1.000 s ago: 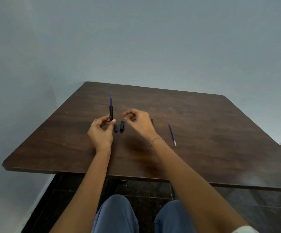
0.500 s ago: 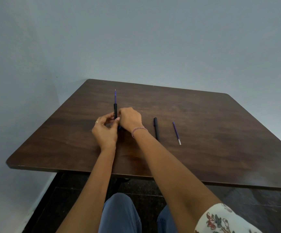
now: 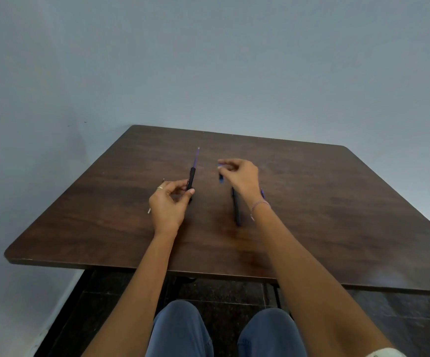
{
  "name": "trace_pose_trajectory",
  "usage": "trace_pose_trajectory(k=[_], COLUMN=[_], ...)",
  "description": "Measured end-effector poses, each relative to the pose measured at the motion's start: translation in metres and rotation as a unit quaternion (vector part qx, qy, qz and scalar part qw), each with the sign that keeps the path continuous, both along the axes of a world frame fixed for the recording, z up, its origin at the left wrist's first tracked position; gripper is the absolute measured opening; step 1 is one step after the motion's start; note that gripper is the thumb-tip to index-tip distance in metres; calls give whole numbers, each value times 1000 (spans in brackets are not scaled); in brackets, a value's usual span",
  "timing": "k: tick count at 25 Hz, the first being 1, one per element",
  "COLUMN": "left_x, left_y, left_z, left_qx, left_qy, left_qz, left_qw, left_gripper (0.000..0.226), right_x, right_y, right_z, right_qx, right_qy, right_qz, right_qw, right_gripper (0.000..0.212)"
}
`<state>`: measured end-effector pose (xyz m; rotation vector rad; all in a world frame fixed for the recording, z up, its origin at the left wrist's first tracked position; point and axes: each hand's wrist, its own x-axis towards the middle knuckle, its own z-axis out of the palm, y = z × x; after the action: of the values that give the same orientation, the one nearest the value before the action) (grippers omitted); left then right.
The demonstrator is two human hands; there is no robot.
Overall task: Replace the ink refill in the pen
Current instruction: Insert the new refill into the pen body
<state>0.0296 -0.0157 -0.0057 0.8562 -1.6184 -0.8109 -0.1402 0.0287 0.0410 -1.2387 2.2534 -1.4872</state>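
My left hand pinches the lower end of a black pen section, held above the dark wooden table. A purple ink refill sticks out of the section, pointing away from me. To its right, apart from it, my right hand pinches a small blue pen piece between thumb and fingertips. A black pen barrel lies on the table below my right wrist. A purple bit of a second refill shows past that wrist; the rest of it is hidden.
A thin stick's pale end shows just left of my left hand. The grey-blue wall stands right behind the table's far edge. My knees in blue trousers are under the near edge.
My right hand has left the spot beside my left hand and moved right, now holding the small blue piece. The left hand still holds the black section with the refill.
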Motion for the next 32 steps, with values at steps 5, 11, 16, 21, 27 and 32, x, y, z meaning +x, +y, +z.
trace_pose_trajectory(k=[5, 11, 16, 21, 27, 32], left_x=[-4, -4, -8, -39, -57, -58], left_y=[6, 6, 9, 22, 23, 17], left_z=[0, -1, 1, 8, -1, -4], left_qx=[-34, -53, -69, -131, -168, -154], left_qy=[-60, -92, -98, -136, -168, -168], left_qz=[-69, -74, -75, -124, -137, -135], left_qw=[995, 992, 990, 974, 962, 964], left_gripper=[24, 25, 25, 23, 25, 25], right_x=[-46, -65, -65, -66, -68, -69], right_y=[57, 87, 87, 85, 84, 83], right_z=[-18, -40, -42, -43, -41, -40], right_qx=[-175, -283, -289, -300, -362, -385], right_qy=[-138, -198, -210, -225, -263, -275], right_qz=[-136, -184, -142, -122, -97, -88], right_qw=[965, 920, 923, 919, 889, 877], right_gripper=[18, 16, 19, 18, 17, 18])
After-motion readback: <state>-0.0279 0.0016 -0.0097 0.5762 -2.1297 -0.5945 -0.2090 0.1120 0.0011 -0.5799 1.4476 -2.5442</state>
